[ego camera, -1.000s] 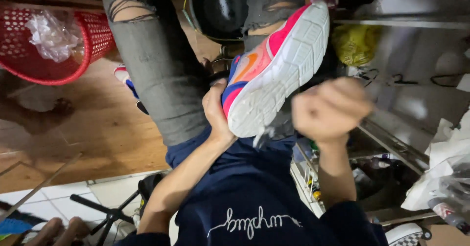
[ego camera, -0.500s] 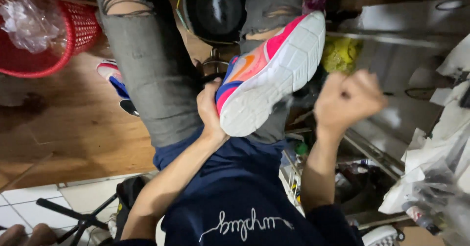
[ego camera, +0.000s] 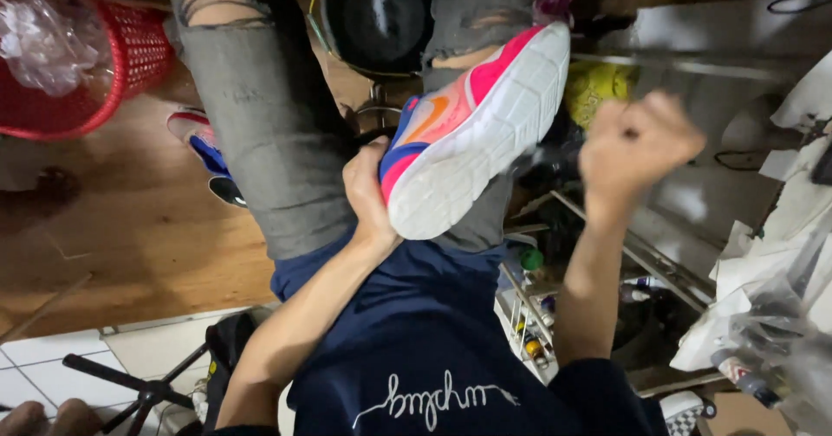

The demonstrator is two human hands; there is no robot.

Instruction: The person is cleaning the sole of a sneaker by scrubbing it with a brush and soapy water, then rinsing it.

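A pink, orange and blue sneaker (ego camera: 472, 133) with a white sole sits on my foot, which is crossed over my grey ripped jeans (ego camera: 260, 141). My left hand (ego camera: 368, 193) grips the sneaker at its heel end, thumb against the sole's edge. To the right of the shoe, my right hand (ego camera: 637, 141) is raised in a closed fist, apart from the sole. Nothing shows inside the fist. A second sneaker (ego camera: 199, 137) peeks out behind my left leg on the wooden floor.
A red mesh basket (ego camera: 130, 72) with a clear plastic bag stands at top left. A dark round object (ego camera: 377, 16) lies between my knees. Metal shelving (ego camera: 685, 63), a yellow bag and crumpled plastic bags (ego camera: 763, 306) crowd the right side. A black tripod base (ego camera: 147, 393) stands on white tiles.
My right fist has moved up and to the right, away from the sneaker's sole. The left hand has kept its grip on the heel.
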